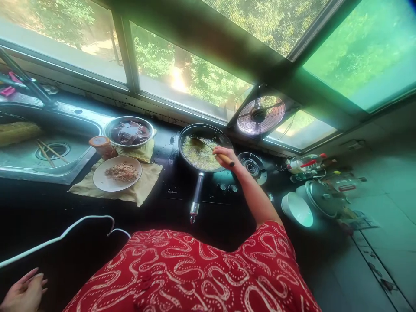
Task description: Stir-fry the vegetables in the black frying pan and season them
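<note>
Under the right hand (223,154), fisted on a wooden spatula (211,148), the frying pan (195,132) holds yellowish food, while the left hand (24,293) hangs loosely spread, holding nothing.

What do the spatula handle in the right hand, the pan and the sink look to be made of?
Spatula handle, gripped by the right hand: probably wood, tan and matte. Pan: dark metal, likely nonstick-coated, its long handle dark with a shiny metal end. Sink: stainless steel, grey and reflective.
</note>
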A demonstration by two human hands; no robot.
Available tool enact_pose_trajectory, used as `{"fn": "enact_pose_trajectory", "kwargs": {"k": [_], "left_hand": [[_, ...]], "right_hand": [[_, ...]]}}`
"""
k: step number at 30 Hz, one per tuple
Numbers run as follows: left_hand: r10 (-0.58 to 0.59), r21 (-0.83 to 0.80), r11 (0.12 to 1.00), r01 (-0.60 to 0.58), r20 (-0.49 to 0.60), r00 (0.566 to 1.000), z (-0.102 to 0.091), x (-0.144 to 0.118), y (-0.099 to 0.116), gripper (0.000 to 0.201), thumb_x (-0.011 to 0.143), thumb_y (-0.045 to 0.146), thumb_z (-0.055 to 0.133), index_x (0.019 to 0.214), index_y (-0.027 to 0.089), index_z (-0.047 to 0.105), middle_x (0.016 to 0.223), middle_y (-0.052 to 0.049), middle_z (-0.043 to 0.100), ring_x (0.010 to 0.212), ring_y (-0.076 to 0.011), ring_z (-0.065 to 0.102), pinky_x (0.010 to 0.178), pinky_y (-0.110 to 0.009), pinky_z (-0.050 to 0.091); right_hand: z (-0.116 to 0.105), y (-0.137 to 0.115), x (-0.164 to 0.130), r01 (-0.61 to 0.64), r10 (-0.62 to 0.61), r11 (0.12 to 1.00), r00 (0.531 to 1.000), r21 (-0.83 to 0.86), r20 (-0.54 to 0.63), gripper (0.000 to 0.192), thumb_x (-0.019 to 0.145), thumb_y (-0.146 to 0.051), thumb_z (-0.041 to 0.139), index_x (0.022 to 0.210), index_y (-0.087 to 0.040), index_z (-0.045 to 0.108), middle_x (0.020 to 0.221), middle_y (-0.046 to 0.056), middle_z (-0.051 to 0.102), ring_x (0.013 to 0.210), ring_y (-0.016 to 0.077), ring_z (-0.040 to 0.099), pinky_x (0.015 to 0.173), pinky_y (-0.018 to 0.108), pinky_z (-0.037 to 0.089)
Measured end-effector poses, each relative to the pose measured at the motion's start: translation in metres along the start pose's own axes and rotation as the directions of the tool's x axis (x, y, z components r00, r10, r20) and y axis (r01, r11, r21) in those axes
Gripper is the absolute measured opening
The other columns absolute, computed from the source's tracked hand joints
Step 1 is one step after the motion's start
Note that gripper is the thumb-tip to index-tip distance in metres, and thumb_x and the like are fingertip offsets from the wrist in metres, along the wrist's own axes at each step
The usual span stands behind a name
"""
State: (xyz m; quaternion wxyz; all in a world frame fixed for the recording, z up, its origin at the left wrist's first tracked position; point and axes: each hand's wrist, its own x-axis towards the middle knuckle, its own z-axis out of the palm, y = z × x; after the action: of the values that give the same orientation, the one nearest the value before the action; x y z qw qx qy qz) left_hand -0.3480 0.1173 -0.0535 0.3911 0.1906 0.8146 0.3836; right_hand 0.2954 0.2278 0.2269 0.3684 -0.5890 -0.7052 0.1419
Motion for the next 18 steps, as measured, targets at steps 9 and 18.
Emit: {"fn": "enact_pose_trajectory", "kwargs": {"k": [9,18], "left_hand": [[0.054,0.172,0.979,-0.106,0.283,0.958,0.04,-0.005,0.043,0.044,0.043,0.044,0.065,0.083,0.025,0.059,0.069,0.001,0.06,0.07,-0.0211,0.058,0.057,-0.027,0.046],[0.035,0.314,0.909,-0.275,0.599,0.8,0.077,-0.011,0.048,0.045,0.056,0.039,0.063,0.096,0.019,0.061,0.082,-0.004,0.063,0.071,-0.0204,0.06,0.057,-0.026,0.045]], "right_hand": [[0.031,-0.035,-0.125,0.096,0.01,0.878,0.976,-0.469,0.219,0.018,0.087,-0.015,0.058,0.098,-0.022,0.07,0.107,0.003,0.064,0.087,0.0167,0.059,0.08,0.026,0.047],[0.074,-0.037,-0.207,-0.29,0.226,0.778,0.957,-0.557,-0.181,0.045,0.093,-0.013,0.05,0.137,-0.017,0.058,0.138,0.015,0.059,0.115,0.0257,0.06,0.102,0.039,0.047]]}}
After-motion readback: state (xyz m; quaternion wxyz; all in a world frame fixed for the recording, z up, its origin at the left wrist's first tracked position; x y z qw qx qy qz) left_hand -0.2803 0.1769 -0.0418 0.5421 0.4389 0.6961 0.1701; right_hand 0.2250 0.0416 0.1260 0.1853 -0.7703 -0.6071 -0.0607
